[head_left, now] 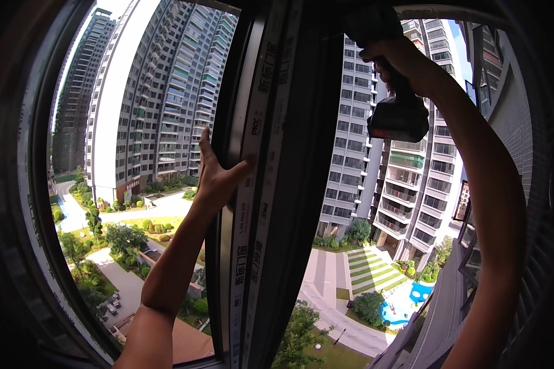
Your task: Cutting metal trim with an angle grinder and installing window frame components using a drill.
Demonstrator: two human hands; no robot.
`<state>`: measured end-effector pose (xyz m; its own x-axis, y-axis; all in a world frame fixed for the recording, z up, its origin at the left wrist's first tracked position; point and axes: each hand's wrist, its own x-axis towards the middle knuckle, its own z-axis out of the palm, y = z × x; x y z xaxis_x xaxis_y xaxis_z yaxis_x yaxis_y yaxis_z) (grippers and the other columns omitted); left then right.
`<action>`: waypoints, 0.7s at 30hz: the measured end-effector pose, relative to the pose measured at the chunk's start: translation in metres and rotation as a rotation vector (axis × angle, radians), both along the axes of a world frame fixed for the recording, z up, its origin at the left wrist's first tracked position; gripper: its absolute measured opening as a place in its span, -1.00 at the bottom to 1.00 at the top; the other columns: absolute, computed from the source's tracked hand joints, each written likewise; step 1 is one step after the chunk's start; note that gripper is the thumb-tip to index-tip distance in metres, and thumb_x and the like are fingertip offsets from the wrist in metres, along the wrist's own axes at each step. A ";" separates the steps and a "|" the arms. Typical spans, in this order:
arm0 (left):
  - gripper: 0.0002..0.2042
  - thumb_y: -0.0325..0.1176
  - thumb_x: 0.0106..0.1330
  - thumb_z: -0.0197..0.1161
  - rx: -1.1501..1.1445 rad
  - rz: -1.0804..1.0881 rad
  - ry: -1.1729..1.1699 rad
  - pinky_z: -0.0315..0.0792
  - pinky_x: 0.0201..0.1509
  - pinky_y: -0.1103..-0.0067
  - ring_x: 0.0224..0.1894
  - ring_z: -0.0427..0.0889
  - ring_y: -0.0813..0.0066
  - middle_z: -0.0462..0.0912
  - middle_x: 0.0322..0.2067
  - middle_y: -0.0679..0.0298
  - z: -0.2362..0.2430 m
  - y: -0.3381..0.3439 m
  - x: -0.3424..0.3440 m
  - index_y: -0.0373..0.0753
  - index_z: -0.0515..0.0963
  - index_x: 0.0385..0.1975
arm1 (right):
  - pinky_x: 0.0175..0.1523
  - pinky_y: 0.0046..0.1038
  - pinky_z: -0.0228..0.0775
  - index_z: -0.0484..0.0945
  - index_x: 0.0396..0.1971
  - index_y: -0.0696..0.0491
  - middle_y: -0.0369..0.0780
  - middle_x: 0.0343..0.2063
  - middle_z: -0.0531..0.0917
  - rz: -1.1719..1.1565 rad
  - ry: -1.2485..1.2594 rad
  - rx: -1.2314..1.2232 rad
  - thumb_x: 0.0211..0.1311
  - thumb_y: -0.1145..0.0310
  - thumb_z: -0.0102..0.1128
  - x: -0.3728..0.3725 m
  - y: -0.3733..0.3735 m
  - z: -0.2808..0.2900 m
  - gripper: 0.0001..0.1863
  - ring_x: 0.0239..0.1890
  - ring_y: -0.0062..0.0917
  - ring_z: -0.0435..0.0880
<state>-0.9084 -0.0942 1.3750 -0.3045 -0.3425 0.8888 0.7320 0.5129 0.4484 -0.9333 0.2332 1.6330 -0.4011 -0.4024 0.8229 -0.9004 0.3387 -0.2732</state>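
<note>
Dark cordless drill [399, 114] was gripped by the right hand [397, 61] near the frame's top edge; the open left hand [218, 175] was pressed flat against the film-wrapped dark window mullion [258, 203].

Dark window frame's central post [271, 184], white protective film strips taped along it

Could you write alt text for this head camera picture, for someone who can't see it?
Seen from a high window, a person's left hand presses against the dark upright window frame while the right hand grips a dark cordless drill raised near the frame's top. Tall apartment towers and gardens lie far below.
</note>
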 end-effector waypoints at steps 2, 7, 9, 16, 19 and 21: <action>0.36 0.10 0.00 0.57 0.018 -0.035 -0.008 0.16 0.52 0.20 0.44 0.25 -0.16 0.13 0.37 -0.39 -0.002 -0.005 -0.001 -0.47 -0.38 0.52 | -0.54 -0.52 0.34 0.56 -0.48 0.03 -0.36 -0.73 0.46 0.009 -0.066 -0.019 0.23 0.20 0.32 0.005 -0.003 -0.004 -0.76 -0.70 -0.66 0.44; 0.41 0.17 0.01 0.57 -0.011 -0.011 -0.055 0.08 0.55 0.15 0.49 0.15 -0.26 0.07 0.38 -0.48 -0.003 -0.012 -0.007 -0.44 -0.46 0.50 | -0.49 -0.56 0.30 0.61 -0.39 0.04 -0.39 -0.71 0.46 0.079 -0.113 -0.021 0.25 0.17 0.32 -0.003 0.005 -0.004 -0.76 -0.68 -0.70 0.42; 0.44 0.20 0.01 0.57 0.000 -0.058 -0.088 0.05 0.57 0.14 0.50 0.11 -0.29 0.06 0.37 -0.51 -0.001 -0.003 0.001 -0.42 -0.51 0.49 | -0.49 -0.57 0.29 0.62 -0.37 0.04 -0.39 -0.70 0.45 0.092 -0.098 -0.035 0.26 0.16 0.32 -0.004 0.014 -0.003 -0.76 -0.68 -0.71 0.42; 0.44 0.25 0.04 0.56 -0.030 0.006 -0.071 0.01 0.58 0.10 0.50 0.06 -0.37 0.00 0.36 -0.58 -0.006 -0.004 0.016 -0.37 -0.58 0.47 | -0.49 -0.60 0.24 0.67 -0.19 0.04 -0.45 -0.69 0.41 0.158 -0.009 -0.152 0.32 0.13 0.29 0.022 0.078 -0.016 -0.72 -0.67 -0.77 0.36; 0.43 0.23 0.05 0.56 -0.009 0.032 -0.115 -0.01 0.58 0.09 0.49 0.06 -0.37 -0.03 0.37 -0.57 -0.004 -0.002 0.027 -0.36 -0.56 0.47 | -0.57 -0.61 0.23 0.65 -0.17 0.11 -0.44 -0.72 0.41 0.132 -0.161 -0.208 0.25 0.10 0.36 0.052 0.125 -0.073 -0.63 -0.75 -0.77 0.32; 0.41 0.18 0.05 0.58 -0.024 0.082 -0.166 -0.02 0.59 0.13 0.49 0.10 -0.30 -0.04 0.40 -0.51 -0.022 -0.016 0.014 -0.33 -0.53 0.49 | -0.65 -0.57 0.21 0.58 -0.11 0.22 -0.41 -0.74 0.41 0.081 -0.303 -0.300 0.27 0.20 0.33 0.074 0.148 -0.144 -0.62 -0.79 -0.74 0.32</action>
